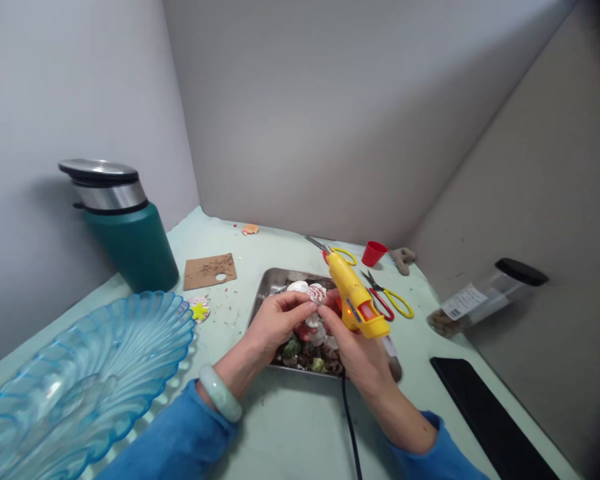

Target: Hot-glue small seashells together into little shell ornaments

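- Lower left of the frame, we see a blue scalloped dish (130, 363).
- At the centre, a metal tray (266, 285) with pale and dark pieces (291, 346) lies beneath our hands.
- Our right hand (354, 348), right of centre, holds a yellow glue gun (353, 287), nozzle upward.
- Our left hand (273, 323), near centre, pinches with thumb and finger.
- Mid-frame, our fingertips meet at a red-striped shell (317, 292).

Bottle (133, 248) behind dish (97, 377), both left of tray (263, 291)
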Demonstrator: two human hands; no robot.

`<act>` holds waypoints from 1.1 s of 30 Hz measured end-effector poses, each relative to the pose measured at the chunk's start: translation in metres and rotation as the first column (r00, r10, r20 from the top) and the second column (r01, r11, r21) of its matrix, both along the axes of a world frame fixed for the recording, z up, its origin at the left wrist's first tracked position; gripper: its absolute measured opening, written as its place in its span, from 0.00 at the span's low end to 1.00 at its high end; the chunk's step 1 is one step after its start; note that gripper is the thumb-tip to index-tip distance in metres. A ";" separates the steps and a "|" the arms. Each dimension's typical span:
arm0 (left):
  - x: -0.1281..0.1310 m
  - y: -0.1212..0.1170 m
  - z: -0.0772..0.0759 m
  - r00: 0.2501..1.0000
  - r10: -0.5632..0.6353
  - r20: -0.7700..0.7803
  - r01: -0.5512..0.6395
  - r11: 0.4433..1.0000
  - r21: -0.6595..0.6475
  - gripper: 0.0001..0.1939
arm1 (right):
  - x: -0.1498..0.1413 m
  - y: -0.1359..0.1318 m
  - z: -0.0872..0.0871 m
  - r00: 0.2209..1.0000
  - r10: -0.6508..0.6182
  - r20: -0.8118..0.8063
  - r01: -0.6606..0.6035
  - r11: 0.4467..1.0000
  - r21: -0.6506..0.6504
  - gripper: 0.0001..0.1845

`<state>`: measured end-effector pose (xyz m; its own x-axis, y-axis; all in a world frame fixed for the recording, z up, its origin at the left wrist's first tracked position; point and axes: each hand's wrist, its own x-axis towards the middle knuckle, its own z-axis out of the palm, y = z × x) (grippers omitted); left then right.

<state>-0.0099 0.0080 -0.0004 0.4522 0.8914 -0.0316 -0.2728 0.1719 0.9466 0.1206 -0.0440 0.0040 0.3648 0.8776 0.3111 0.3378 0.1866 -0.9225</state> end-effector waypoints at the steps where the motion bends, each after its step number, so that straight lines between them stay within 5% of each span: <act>1: 0.000 0.000 0.000 1.000 0.006 0.007 -0.006 1.000 -0.005 0.14 | -0.001 0.000 0.000 1.000 0.002 0.002 -0.002 1.000 0.005 0.14; 17: -0.001 -0.004 0.008 1.000 0.013 -0.012 -0.013 1.000 0.006 0.15 | 0.012 0.001 0.007 0.992 0.036 -0.123 -0.037 0.999 -0.001 0.13; 33: 0.000 -0.003 0.005 0.993 0.053 -0.101 -0.048 0.997 0.054 0.14 | 0.018 0.002 0.005 0.992 0.112 -0.061 -0.111 0.993 0.027 0.10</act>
